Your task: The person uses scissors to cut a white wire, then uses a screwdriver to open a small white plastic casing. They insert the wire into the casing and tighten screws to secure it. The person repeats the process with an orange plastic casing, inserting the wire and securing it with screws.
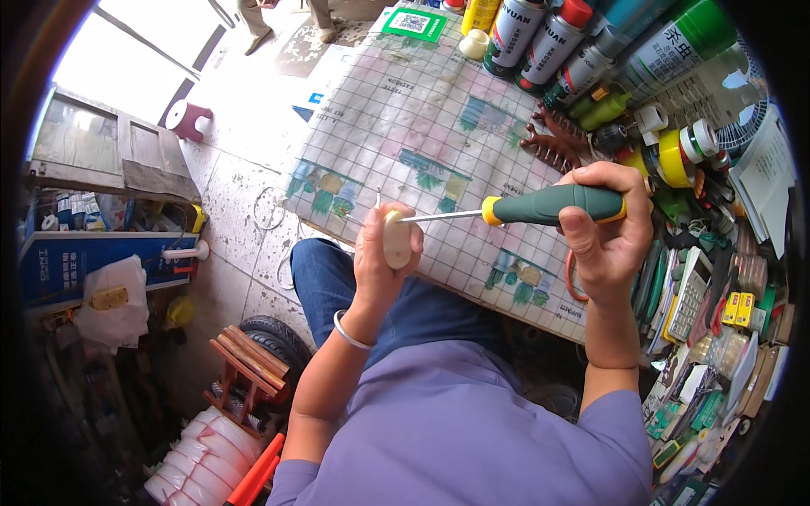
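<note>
A screwdriver (553, 207) with a green and yellow handle is gripped in my right hand (603, 223), its steel shaft pointing left. The tip meets the upper part of a small cream oval piece (396, 243), where a hole or screw cannot be made out. My left hand (381, 261) pinches that piece between thumb and fingers, and a thin metal prong stands up beside the thumb. Both hands are raised above the near edge of a table (363, 152) with a patterned grid cover. A pale bracelet (350, 331) circles my left wrist.
Spray cans (553, 38) crowd the table's far right, near a brown claw clip (557, 143) and yellow tape rolls (675, 158). A calculator (690, 295) sits among stacked goods at right. On the left stand a pink stool (187, 121) and a wooden cabinet (93, 143). Another person's legs (287, 17) show beyond.
</note>
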A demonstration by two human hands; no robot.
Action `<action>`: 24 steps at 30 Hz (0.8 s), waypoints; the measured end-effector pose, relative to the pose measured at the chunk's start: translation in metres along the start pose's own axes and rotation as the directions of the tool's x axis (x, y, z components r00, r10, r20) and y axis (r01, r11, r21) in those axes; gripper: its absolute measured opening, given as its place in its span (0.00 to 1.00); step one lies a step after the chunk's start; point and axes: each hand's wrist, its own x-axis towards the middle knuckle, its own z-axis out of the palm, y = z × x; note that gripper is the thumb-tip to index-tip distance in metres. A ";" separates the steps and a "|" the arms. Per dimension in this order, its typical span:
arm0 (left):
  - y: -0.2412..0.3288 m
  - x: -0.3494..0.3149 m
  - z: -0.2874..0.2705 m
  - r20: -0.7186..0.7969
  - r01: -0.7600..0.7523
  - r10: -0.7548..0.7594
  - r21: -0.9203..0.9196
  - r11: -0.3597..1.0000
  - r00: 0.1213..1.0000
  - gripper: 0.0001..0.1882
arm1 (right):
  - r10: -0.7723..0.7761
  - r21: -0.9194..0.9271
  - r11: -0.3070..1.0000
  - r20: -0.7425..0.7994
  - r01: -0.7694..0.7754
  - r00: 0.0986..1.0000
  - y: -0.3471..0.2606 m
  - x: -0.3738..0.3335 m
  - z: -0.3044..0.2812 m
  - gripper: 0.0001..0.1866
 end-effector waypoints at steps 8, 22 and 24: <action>-0.002 -0.002 0.002 -0.034 -0.019 0.021 0.049 0.999 0.999 0.22 | -0.293 -0.127 0.946 0.062 0.299 0.954 -0.007 -0.004 0.003 0.23; 0.002 -0.001 0.008 -0.119 0.016 -0.006 0.088 0.996 0.993 0.22 | -0.212 -0.611 0.738 0.195 0.287 0.958 -0.045 -0.005 0.001 0.32; 0.002 -0.001 0.007 -0.116 0.027 -0.018 0.076 0.997 0.993 0.22 | -0.249 -0.589 0.727 0.251 0.352 0.935 -0.044 -0.001 -0.001 0.33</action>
